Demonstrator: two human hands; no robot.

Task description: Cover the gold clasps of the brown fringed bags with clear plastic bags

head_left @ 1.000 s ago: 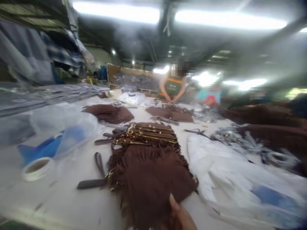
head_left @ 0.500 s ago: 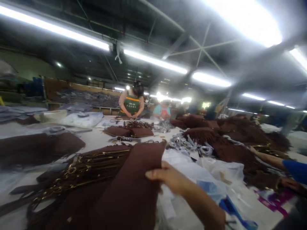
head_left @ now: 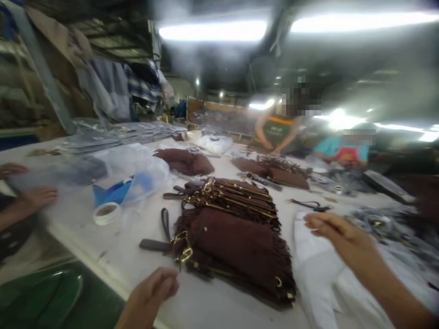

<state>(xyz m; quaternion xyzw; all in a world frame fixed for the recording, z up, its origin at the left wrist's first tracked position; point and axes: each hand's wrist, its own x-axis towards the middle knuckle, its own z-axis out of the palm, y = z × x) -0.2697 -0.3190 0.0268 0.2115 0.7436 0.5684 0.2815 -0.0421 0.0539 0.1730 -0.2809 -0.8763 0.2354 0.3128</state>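
Note:
A dark brown fringed pouch (head_left: pixel 236 256) with gold rings and a wrist strap lies on the table in front of me, at the near end of a row of similar pouches (head_left: pixel 240 196) with gold zips. My left hand (head_left: pixel 154 290) is just off its near left corner, fingers loosely bent and nothing seen in them. To the pouch's right, my right hand (head_left: pixel 338 233) hovers over white sheets (head_left: pixel 313 265), its fingers stretched out and holding nothing visible. Neither hand touches the pouch.
At the left, another person's hands (head_left: pixel 37 198) are by clear plastic bags (head_left: pixel 133 160). A tape roll (head_left: pixel 107 213) and a blue tape dispenser (head_left: pixel 113 189) sit nearby. More brown pouches (head_left: pixel 185 162) lie farther back. A person in a green apron (head_left: pixel 277 132) stands across the table (head_left: pixel 82 237).
The view has swung left and down. My right hand has let go of the brown pouch, which now lies flat on the table. My left hand has come into view.

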